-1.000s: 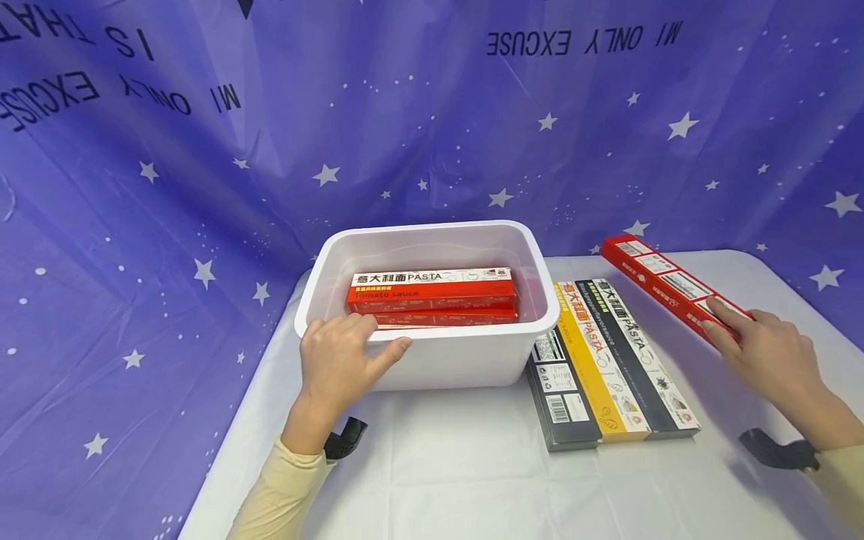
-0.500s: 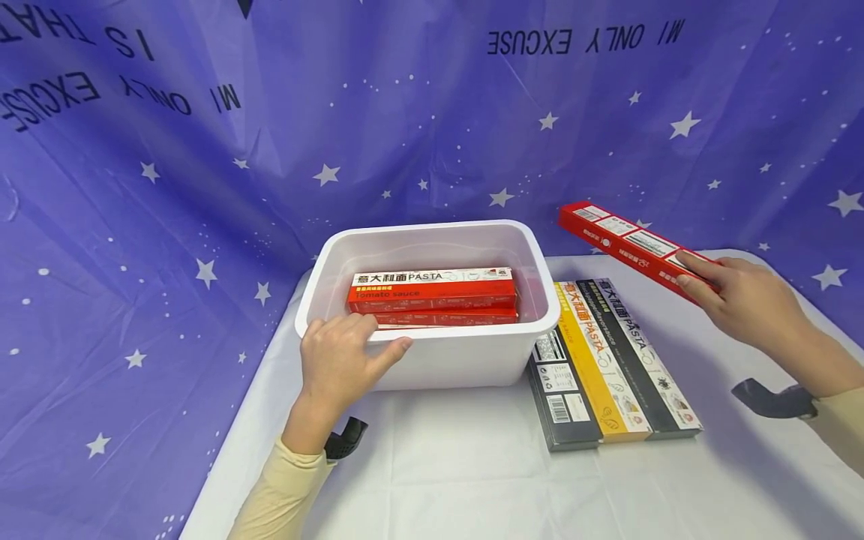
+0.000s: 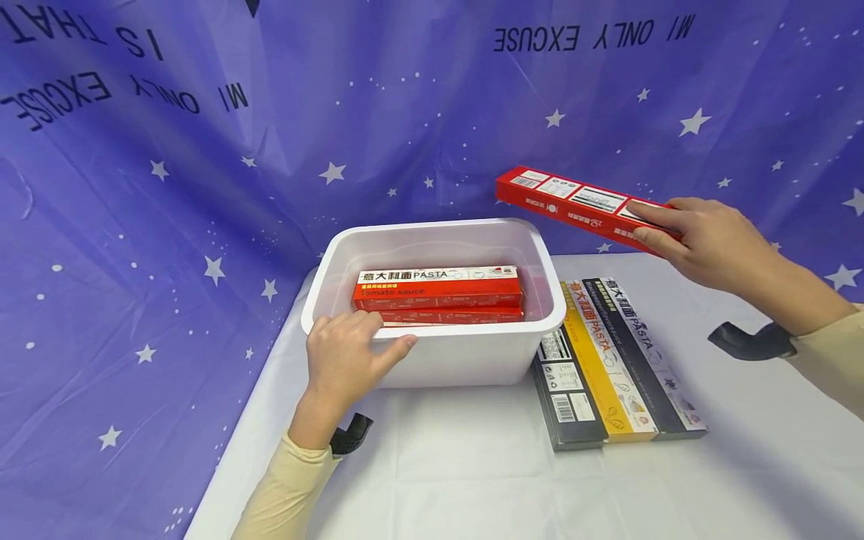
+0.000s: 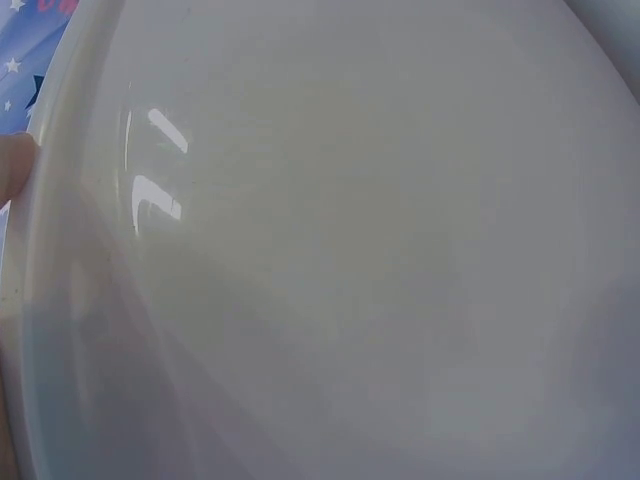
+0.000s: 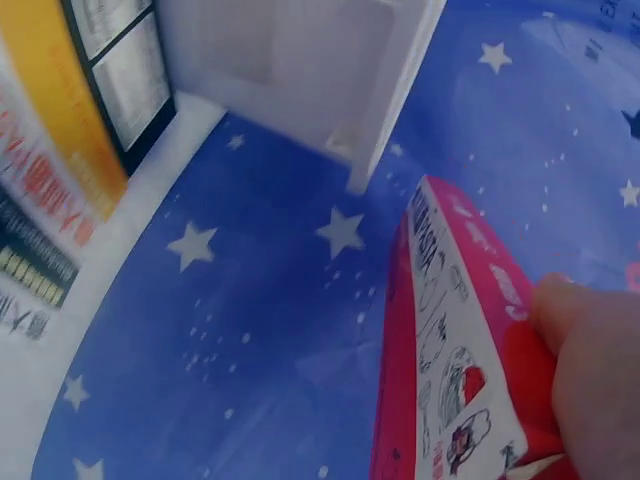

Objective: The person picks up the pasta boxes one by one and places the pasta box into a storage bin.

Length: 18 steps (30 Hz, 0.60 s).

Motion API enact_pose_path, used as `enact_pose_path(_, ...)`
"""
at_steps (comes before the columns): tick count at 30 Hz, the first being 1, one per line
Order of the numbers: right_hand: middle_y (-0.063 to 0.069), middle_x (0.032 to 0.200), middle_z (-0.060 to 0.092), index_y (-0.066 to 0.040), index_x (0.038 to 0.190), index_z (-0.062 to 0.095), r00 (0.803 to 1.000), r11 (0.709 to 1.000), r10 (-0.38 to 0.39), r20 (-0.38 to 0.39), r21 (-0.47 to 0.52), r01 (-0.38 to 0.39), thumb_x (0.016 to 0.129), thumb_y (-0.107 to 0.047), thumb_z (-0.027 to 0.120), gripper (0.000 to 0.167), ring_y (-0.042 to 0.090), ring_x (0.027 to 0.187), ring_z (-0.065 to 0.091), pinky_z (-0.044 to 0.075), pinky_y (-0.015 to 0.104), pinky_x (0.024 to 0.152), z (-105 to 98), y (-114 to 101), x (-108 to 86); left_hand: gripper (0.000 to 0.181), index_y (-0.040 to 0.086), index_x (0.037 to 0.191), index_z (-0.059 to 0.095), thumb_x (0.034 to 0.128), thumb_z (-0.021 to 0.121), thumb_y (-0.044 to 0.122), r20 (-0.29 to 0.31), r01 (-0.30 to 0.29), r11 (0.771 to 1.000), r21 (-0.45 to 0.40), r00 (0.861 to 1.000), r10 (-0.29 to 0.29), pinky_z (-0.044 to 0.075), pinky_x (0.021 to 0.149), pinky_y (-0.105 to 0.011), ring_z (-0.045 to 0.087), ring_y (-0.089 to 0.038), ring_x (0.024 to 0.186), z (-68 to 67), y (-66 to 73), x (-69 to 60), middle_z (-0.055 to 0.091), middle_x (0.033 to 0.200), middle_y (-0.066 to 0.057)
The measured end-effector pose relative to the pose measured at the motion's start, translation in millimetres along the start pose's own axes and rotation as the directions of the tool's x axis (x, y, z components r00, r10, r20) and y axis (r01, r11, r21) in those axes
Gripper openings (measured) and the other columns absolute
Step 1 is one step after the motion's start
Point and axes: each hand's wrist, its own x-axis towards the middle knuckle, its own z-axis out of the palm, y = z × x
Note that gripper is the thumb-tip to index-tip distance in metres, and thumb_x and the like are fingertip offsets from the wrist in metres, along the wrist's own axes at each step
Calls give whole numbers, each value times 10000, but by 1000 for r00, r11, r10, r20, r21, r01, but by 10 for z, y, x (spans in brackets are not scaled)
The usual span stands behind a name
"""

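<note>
In the head view my right hand [image 3: 709, 240] grips one end of a red pasta box [image 3: 580, 206], held tilted in the air to the right of and above a white plastic bin [image 3: 459, 356]. The right wrist view shows the same pasta box [image 5: 455, 330] close up, a finger on its side. My left hand [image 3: 344, 356] holds the bin's near rim at the left, fingers over the edge and thumb outside. Red tomato sauce pasta boxes [image 3: 439, 289] lie stacked inside the bin. The left wrist view is filled mostly by the bin's outer wall [image 4: 350, 240].
Right of the bin, a black box [image 3: 570, 397], a yellow box [image 3: 610, 375] and another black pasta box [image 3: 648, 367] lie side by side on the white tablecloth [image 3: 459, 480]. A purple star-printed curtain [image 3: 418, 112] hangs behind.
My right hand has lifted the red pasta box and carried it left, toward the bin. The left hand stays on the rim.
</note>
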Motion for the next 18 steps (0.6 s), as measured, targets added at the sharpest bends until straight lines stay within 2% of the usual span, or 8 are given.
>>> enact_pose_path(6, 284, 1264, 604, -194, 1513, 486, 995, 994, -101, 3, 43, 100, 1004, -343, 622, 547, 432, 1029, 550, 533, 561, 760, -26, -261, 196, 807, 117, 633, 486, 960, 216, 805, 8, 3, 1000, 3, 1000, -3, 307, 547, -379, 500, -250, 497, -8, 5, 1, 491, 539, -11)
enact_pose_path(10, 262, 1294, 612, -206, 1496, 510, 982, 981, -187, 13, 59, 185, 987, -337, 650, 544, 422, 1062, 568, 532, 574, 823, -20, -409, 319, 809, 117, 634, 493, 957, 220, 807, 15, 6, 1000, 3, 1000, -6, 315, 551, -385, 511, -251, 505, -9, 4, -1, 498, 541, -14)
enact_pose_path(15, 218, 1274, 634, -205, 1468, 552, 954, 952, -299, 22, 79, 296, 975, -308, 670, 517, 370, 1036, 587, 509, 512, 802, 8, -582, 477, 808, 114, 636, 494, 959, 223, 804, 16, 6, 1000, 4, 1000, -6, 318, 549, -385, 514, -258, 508, -9, -1, -1, 513, 547, -24)
enact_pose_path(18, 201, 1281, 642, -205, 1454, 571, 933, 930, -357, 34, 103, 352, 979, -294, 670, 493, 371, 1063, 604, 486, 525, 852, 27, -697, 571, 812, 115, 639, 498, 958, 216, 806, 17, 8, 1000, 3, 1000, -8, 321, 550, -390, 518, -262, 509, -9, 3, 5, 519, 549, -24)
